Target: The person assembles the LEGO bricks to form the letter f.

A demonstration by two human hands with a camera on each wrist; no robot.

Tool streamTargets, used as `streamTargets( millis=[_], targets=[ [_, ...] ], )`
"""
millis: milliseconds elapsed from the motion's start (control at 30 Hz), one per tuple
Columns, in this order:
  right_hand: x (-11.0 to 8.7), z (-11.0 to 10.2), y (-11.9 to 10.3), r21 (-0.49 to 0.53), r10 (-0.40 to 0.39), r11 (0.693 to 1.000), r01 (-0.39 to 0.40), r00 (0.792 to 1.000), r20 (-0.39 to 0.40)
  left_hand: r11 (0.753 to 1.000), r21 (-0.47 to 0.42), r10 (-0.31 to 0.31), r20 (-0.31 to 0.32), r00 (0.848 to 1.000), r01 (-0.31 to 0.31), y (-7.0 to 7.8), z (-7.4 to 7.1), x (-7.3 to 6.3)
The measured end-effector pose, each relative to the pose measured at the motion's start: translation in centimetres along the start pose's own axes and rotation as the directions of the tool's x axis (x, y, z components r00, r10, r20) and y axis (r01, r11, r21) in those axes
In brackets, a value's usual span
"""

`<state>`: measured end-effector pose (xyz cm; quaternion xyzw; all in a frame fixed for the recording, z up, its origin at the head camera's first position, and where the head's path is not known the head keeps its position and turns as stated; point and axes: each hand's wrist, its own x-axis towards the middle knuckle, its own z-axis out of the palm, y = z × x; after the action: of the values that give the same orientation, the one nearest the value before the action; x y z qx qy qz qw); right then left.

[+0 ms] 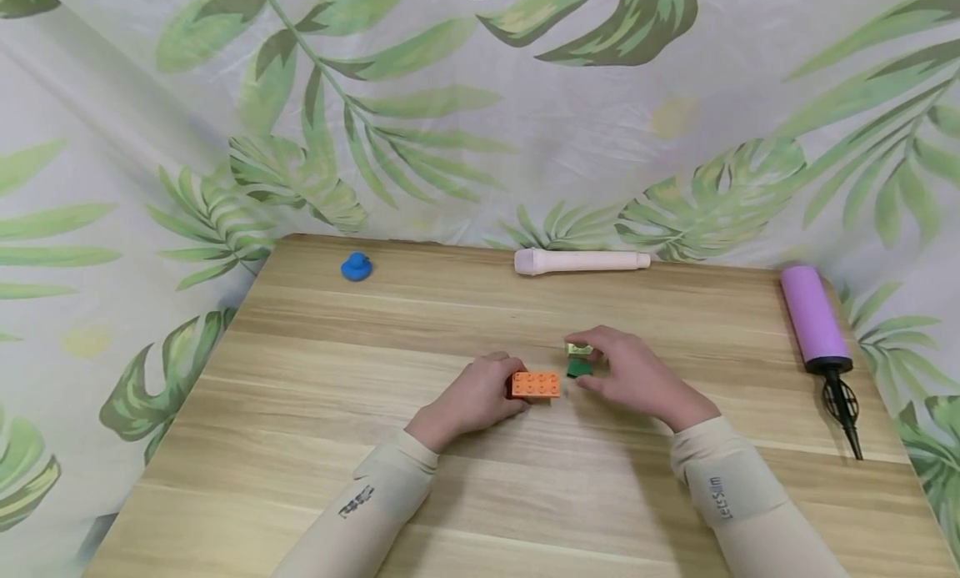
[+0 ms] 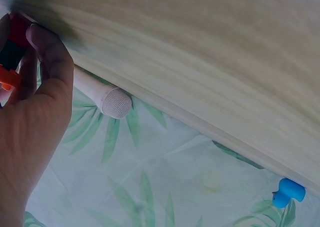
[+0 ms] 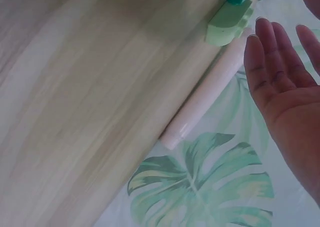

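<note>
My left hand grips a small stack of toy building bricks near the middle of the table. Its top piece is an orange brick, with studs facing up. In the left wrist view, a red brick and a dark brick show below the orange one, between thumb and fingers. Just to the right, my right hand hovers around a light green brick and a dark green brick. In the right wrist view its fingers are nearly straight and apart from the light green brick.
A pale pink microphone lies along the table's back edge. The blue rubber duck sits at the back left. At the right edge lies a purple balloon pump with a black nozzle. A leaf-patterned cloth hangs behind the wooden table.
</note>
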<state>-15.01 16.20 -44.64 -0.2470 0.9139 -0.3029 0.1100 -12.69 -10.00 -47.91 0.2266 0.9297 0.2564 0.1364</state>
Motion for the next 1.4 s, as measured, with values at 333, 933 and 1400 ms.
streamTargets(
  millis=[333, 933, 1400],
  targets=[
    [-0.3, 0.3, 1.2, -0.02, 0.032, 0.999, -0.032, 1.0, 0.0, 1.0, -0.005, 0.0, -0.005, 1.0, 0.0, -0.1, 0.2, 0.1],
    [-0.1, 1.7, 1.3, -0.123, 0.04, 0.992, -0.035, 0.998, 0.04, 1.0, 0.022, 0.006, 0.0, 1.0, -0.006, 0.2, -0.1, -0.1],
    [0.1, 2.0, 0.5, -0.152, 0.027, 0.988, -0.015, 0.997, 0.072, 1.0, 0.02, 0.01, -0.002, 1.0, -0.01, 0.2, 0.0, -0.2]
  ],
)
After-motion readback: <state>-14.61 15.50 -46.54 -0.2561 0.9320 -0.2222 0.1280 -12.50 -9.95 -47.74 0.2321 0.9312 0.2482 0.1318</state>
